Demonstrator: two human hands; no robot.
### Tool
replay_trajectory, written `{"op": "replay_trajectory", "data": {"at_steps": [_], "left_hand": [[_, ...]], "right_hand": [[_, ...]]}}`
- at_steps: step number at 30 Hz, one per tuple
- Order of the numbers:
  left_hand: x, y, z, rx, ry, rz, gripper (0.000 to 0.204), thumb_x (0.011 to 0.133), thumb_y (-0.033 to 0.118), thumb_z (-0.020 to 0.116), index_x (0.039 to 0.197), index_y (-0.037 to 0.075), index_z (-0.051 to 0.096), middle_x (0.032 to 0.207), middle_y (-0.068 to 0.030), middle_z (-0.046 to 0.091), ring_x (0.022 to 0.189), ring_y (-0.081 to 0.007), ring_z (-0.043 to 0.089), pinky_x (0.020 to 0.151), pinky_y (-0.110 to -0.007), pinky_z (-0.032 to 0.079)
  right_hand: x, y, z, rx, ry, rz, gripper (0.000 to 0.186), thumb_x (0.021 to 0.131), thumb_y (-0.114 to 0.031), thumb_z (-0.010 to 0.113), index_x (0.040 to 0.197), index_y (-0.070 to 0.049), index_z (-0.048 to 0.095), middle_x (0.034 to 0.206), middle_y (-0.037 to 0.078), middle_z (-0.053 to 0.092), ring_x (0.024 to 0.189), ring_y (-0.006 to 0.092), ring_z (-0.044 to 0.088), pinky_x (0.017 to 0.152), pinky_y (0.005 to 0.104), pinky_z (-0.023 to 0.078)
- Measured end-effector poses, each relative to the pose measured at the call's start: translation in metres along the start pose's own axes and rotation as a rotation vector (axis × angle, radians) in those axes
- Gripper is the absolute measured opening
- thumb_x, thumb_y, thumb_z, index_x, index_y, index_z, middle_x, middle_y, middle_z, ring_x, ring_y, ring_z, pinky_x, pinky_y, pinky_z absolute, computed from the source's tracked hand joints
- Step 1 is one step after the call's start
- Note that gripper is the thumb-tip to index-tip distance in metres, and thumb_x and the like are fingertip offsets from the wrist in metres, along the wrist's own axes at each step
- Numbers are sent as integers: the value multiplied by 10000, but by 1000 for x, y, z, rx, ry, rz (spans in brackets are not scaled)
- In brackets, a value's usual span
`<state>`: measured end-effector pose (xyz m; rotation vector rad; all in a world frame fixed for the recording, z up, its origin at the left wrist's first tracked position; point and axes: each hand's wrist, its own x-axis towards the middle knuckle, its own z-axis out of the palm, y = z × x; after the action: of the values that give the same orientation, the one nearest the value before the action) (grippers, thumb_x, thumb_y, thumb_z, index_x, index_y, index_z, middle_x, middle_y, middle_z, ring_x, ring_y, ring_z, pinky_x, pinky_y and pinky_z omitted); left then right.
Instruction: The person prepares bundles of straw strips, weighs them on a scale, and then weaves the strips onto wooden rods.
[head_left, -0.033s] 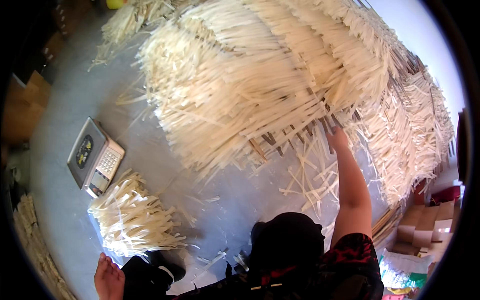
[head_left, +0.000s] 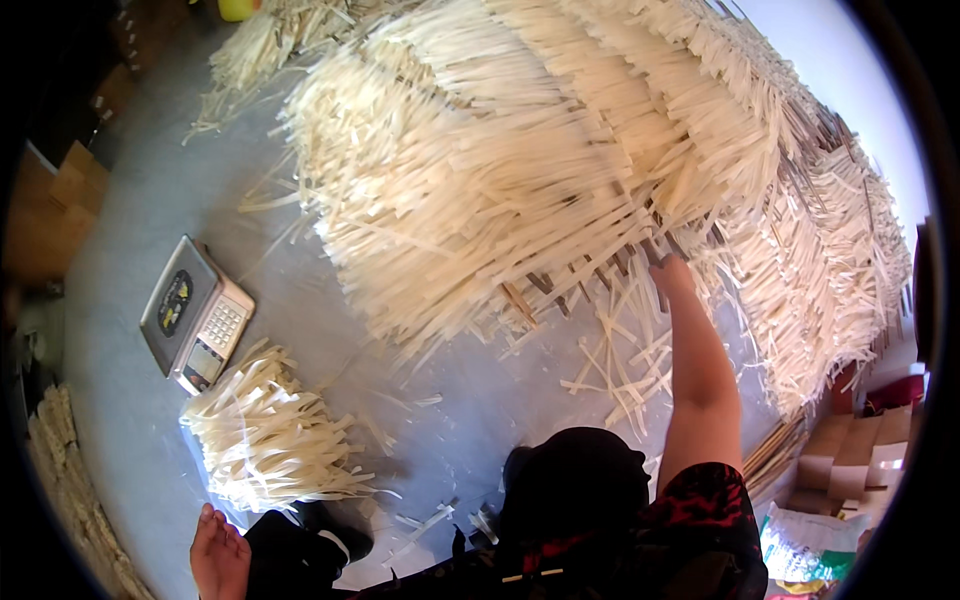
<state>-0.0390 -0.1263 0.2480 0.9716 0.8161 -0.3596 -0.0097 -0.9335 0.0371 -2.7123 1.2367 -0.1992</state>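
Observation:
A big heap of pale flat strips, which look like dried wide noodles, lies in overlapping rows with the ends of thin sticks poking out along its near edge. At that edge my right hand reaches out with its fingers closed around the end of a dark stick. My left hand hangs at the lower left, palm up, fingers loosely bent and holding nothing. Just beyond it, a smaller bundle of the same strips rests on a clear plastic sheet.
A digital scale with a keypad stands beyond the small bundle. Loose strips litter the grey floor below the heap. Cardboard boxes and a printed sack sit at the lower right, beside several long sticks.
The view has shifted very slightly. My right hand stays at the stick end and my left hand keeps its pose.

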Motion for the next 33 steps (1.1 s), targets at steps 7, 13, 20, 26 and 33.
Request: {"op": "replay_trajectory", "data": {"at_steps": [7,13,20,26,33], "left_hand": [[-16,-17,2,-3,131,109,189,887,111,595,1072,149,590,913,39,632,784,-99,599,695,-245,509],[-31,-28,3,94,43,79,202,881,93,580,1072,157,587,906,58,622,785,-87,594,690,-236,503],[-40,-33,-3,137,-49,133,265,870,102,588,1130,137,552,956,55,601,818,-83,577,733,-238,492],[-43,-37,-16,119,-66,156,294,852,86,591,1143,89,555,1006,5,578,859,-113,555,776,-244,467],[-48,-40,-40,135,-7,192,313,849,76,580,1161,102,567,1007,11,585,868,-112,556,785,-261,475]], "right_hand": [[2,-117,0,823,-585,241,271,742,-252,585,906,-56,673,848,155,684,860,331,651,755,386,502],[-74,-149,-29,559,43,-150,301,801,-341,608,858,-47,636,798,174,655,808,369,623,670,440,463],[-146,-80,-40,480,2,-123,339,814,-367,620,901,-40,648,778,187,645,754,356,627,659,418,477],[-157,-7,14,703,-69,-90,374,791,-363,681,818,6,626,630,117,574,589,185,550,583,364,436],[-170,30,5,440,18,46,376,795,-441,644,869,-73,651,765,162,642,746,347,623,640,428,466]]}}
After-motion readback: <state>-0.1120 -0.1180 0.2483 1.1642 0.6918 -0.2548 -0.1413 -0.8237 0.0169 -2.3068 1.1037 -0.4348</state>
